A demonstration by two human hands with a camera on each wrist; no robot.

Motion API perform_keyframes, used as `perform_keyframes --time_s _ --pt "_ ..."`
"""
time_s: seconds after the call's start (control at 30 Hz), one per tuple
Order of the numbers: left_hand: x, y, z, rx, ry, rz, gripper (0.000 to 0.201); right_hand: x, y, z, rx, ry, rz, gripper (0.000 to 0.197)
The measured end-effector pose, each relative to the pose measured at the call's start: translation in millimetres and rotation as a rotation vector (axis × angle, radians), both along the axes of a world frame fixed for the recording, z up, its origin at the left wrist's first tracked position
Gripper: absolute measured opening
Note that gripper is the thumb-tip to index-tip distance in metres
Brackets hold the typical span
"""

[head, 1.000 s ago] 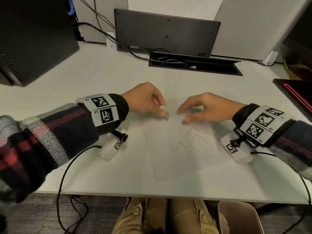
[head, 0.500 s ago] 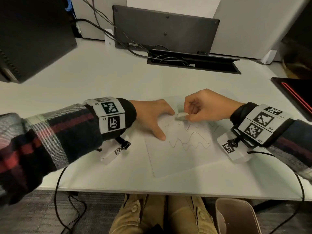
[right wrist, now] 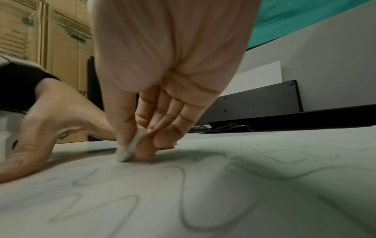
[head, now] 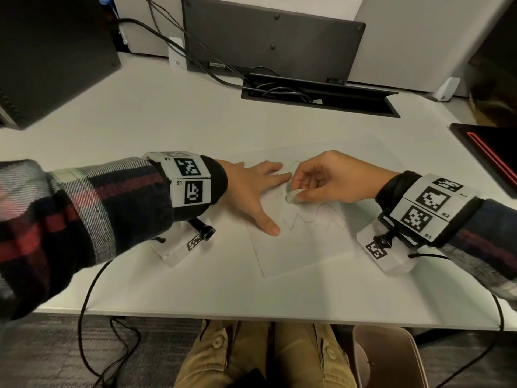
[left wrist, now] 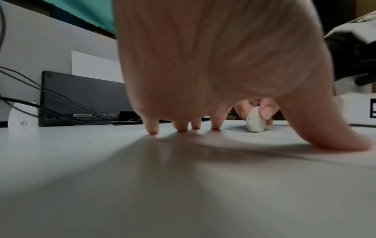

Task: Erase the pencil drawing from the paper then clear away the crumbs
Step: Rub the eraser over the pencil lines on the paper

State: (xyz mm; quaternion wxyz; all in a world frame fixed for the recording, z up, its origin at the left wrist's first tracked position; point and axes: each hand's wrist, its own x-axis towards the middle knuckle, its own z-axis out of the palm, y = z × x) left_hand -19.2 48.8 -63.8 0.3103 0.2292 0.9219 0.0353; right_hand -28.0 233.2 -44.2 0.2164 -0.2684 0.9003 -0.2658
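Pencil drawing [head: 313, 219]: we see wavy grey lines on the paper [head: 293, 253], running from beside our left thumb across to under our right wrist; in the right wrist view the loops fill the near sheet.
Paper: it lies flat on the white counter [head: 167, 130], in front of us at the near middle, turned a little askew to the counter edge.
Eraser [head: 292, 196]: small, white and rounded, its lower end is touching the paper at the upper left part of the drawing, just beside our left index fingertip.
Right hand [head: 327, 180]: our thumb and curled fingers are pinched tight on the eraser, thumb on the near side, fingers on the far side; the other fingers are tucked down beside it.
Left hand [head: 251, 189]: we have it spread flat, fingers straight and apart, holding nothing; the fingertips [left wrist: 153, 130] press down and the thumb reaches onto the paper's left part. We cannot tell whether every fingertip is on the sheet or on the bare counter.
Crumbs [head: 275, 196]: a few dark specks sit on the paper just left of the eraser; they are too small for us to say more.
Behind: a dark monitor base [head: 274, 40] and a cable tray [head: 321, 98] with black leads stand at the far edge of the counter.
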Motion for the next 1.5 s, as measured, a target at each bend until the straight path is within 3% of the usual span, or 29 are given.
perform_keyframes --time_s 0.17,0.33,0.47,0.6,0.77,0.9,1.1,1.37,1.5 --pt "3 2 0 -0.062 0.003 -0.017 0.120 12 -9 0 -0.006 -0.209 0.117 0.016" --pt "4 3 2 -0.053 -0.030 -0.004 0.120 9 -15 -2 -0.008 -0.034 0.121 0.017" --pt "3 4 0 -0.072 -0.021 -0.009 0.125 14 -14 -1 0.023 -0.136 0.156 0.017" --pt "3 4 0 -0.075 -0.040 -0.010 0.124 4 -16 -2 0.032 0.068 0.118 0.015" --pt "2 5 0 -0.099 -0.031 -0.016 0.126 15 -15 1 0.038 -0.116 0.167 0.015" --pt "1 5 0 -0.106 -0.044 -0.024 0.122 8 -22 0 0.055 0.147 0.169 0.010" --pt "2 5 0 -0.104 -0.038 -0.017 0.129 16 -12 7 0.079 -0.134 0.212 0.013" --pt "4 6 2 -0.059 -0.031 0.031 0.127 19 -7 1 0.086 0.082 0.184 0.014" --pt "7 9 3 -0.075 -0.002 0.041 0.119 21 -8 -1 0.035 0.010 0.168 0.010"
